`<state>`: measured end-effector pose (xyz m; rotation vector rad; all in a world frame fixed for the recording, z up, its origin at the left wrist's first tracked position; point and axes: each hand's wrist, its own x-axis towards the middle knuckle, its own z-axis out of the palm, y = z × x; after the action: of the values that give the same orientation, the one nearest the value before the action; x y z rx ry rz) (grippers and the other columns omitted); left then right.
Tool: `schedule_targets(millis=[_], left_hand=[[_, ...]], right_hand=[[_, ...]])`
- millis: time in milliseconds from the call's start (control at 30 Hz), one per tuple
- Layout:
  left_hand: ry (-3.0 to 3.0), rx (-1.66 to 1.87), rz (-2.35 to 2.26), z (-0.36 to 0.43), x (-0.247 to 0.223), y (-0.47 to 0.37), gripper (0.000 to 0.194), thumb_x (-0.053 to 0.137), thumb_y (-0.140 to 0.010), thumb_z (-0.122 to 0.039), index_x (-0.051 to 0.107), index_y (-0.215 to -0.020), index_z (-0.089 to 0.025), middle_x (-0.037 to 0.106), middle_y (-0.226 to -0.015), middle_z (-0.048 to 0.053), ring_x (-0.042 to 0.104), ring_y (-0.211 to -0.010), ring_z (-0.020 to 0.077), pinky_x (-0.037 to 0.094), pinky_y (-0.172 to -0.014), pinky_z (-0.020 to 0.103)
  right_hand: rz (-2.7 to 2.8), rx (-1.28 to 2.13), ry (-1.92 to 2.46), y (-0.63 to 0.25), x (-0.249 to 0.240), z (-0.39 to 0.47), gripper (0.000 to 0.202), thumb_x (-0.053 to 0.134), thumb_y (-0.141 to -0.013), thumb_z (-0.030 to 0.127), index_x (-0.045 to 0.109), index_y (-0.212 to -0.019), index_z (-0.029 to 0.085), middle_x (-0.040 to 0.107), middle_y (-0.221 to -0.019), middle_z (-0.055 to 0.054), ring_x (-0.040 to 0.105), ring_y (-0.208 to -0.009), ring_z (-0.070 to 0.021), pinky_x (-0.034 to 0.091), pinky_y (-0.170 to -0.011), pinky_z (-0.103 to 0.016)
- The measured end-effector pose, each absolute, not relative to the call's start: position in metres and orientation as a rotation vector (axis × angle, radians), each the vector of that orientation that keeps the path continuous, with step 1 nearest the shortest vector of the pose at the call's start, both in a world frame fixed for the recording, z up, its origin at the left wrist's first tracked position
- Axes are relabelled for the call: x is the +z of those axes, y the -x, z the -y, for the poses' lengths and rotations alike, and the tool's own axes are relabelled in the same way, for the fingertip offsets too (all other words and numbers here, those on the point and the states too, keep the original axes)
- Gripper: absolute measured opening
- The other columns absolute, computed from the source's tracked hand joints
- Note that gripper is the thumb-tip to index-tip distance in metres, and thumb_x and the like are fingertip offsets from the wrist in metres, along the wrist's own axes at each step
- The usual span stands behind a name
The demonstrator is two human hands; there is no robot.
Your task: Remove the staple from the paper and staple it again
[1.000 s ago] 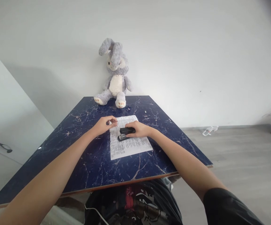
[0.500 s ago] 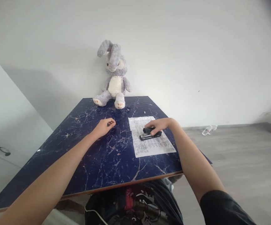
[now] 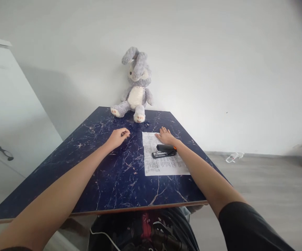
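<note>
A printed sheet of paper lies on the right part of the blue marbled table. My right hand rests flat at the sheet's far edge, fingers spread, holding nothing. Just on the near side of that hand, a black stapler with an orange spot sits on the paper, its rear end close to my right wrist. To the left of the sheet, my left hand rests on the table with fingers curled toward the thumb. Whatever it may hold is hidden.
A grey plush rabbit sits at the table's far end against the white wall. A white cabinet with a dark handle stands at left. On the floor to the right lies a clear plastic item.
My right hand has let go of the stapler and moved to the far edge of the paper, opening flat. The stapler stays on the sheet. My left hand keeps its curled pose.
</note>
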<state>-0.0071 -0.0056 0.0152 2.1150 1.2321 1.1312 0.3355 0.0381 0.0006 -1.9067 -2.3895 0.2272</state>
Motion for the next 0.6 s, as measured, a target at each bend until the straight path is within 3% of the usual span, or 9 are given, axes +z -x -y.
schedule_targets(millis=[133,400,600], left_hand=[[-1.918,1.44,-1.346,-0.002,0.019,0.019,0.023,0.055,-0.092,-0.039,0.068,-0.087,-0.02,0.075,-0.081,0.005,0.071,-0.071,0.0199,0.053,-0.073,0.031],[-1.521,2.015,-1.73,-0.01,0.042,0.067,0.015,0.053,-0.089,-0.026,0.064,-0.08,-0.02,0.057,-0.061,-0.002,0.056,-0.059,0.0169,0.039,-0.061,0.028],[-1.451,2.102,-1.782,-0.007,0.052,0.073,0.015,0.051,-0.089,-0.022,0.063,-0.081,-0.021,0.053,-0.061,-0.002,0.053,-0.058,0.0169,0.038,-0.06,0.028]], right_hand=[[2.442,0.212,1.818,-0.273,0.001,-0.04,0.076,0.024,-0.112,0.055,0.026,-0.168,0.003,0.009,-0.174,-0.022,0.007,-0.163,-0.0341,0.006,-0.131,-0.054],[2.56,0.334,1.444,-0.104,-0.001,-0.033,0.079,0.03,-0.111,0.056,0.027,-0.166,-0.001,0.01,-0.173,-0.023,0.008,-0.163,-0.0342,0.003,-0.131,-0.059],[2.56,0.355,1.337,-0.075,0.001,-0.024,0.078,0.035,-0.11,0.05,0.021,-0.168,-0.001,0.001,-0.174,-0.02,0.005,-0.163,-0.0339,0.005,-0.13,-0.063]])
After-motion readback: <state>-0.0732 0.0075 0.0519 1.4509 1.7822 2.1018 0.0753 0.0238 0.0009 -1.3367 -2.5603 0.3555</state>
